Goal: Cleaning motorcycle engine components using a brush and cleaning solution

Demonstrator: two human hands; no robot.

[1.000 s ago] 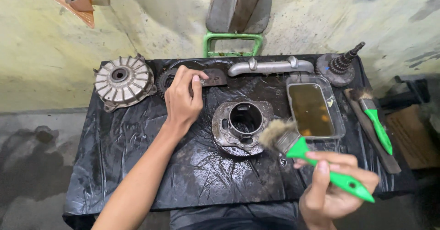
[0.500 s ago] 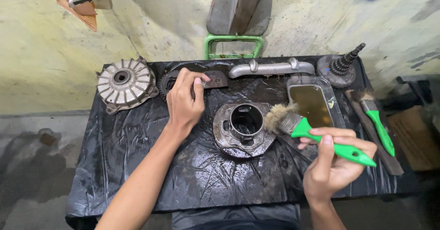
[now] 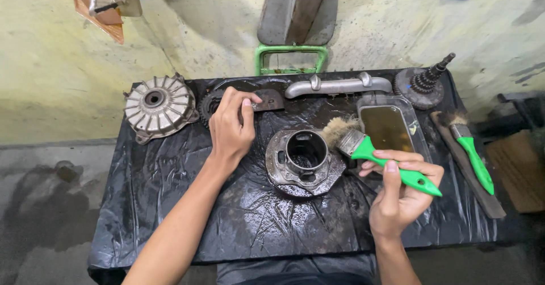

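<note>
Now the right hand (image 3: 400, 197) clasps the green-handled brush (image 3: 374, 151), bristles pointing up-left beside the metal cylinder housing (image 3: 304, 160), left hand (image 3: 230, 129) pinching a small part.

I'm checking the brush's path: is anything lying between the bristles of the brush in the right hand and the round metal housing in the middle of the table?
Nothing visible does. The right hand holds the green-handled brush, and its bristles already reach the rim of the round metal housing. The tray of brown liquid lies behind the brush, off that line.

Black plastic-covered table (image 3: 170, 205), finned hub (image 3: 159, 106), cylinder part (image 3: 304, 160), tray (image 3: 392, 127)
</note>
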